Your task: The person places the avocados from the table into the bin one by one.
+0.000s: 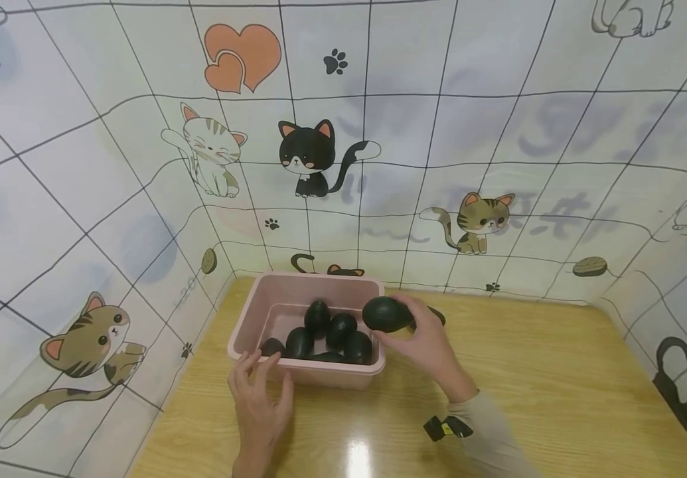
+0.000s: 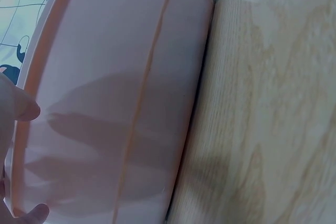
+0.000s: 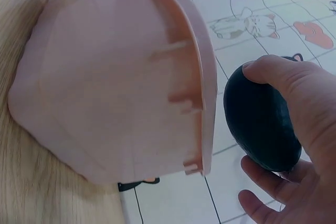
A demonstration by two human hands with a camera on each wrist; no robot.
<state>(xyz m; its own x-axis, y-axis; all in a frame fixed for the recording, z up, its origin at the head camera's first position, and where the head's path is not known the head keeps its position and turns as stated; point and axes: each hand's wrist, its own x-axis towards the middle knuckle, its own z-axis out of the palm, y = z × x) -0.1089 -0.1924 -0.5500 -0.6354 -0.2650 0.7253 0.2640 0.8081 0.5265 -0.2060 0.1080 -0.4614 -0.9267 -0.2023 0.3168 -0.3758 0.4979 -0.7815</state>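
A pink plastic bin (image 1: 307, 375) stands on the wooden table with several dark green avocados (image 1: 317, 318) in it. Just above its right rim, my right hand (image 1: 421, 335) holds another avocado (image 1: 385, 314) between thumb and fingers. The right wrist view shows this avocado (image 3: 260, 121) off the table, beside the bin's rim (image 3: 207, 87) and apart from it. My left hand (image 1: 262, 401) is at the bin's front left rim, its fingertips resting on the edge. In the left wrist view, only fingertips (image 2: 29, 107) show, next to the bin's outer wall (image 2: 105, 51).
Behind my right hand, a dark green object (image 1: 437, 316) partly shows, mostly hidden. The wooden table (image 1: 558, 378) extends to the right of the bin. A white cloth wall (image 1: 403, 133) with grid lines and cartoon cats rises behind the table and along its sides.
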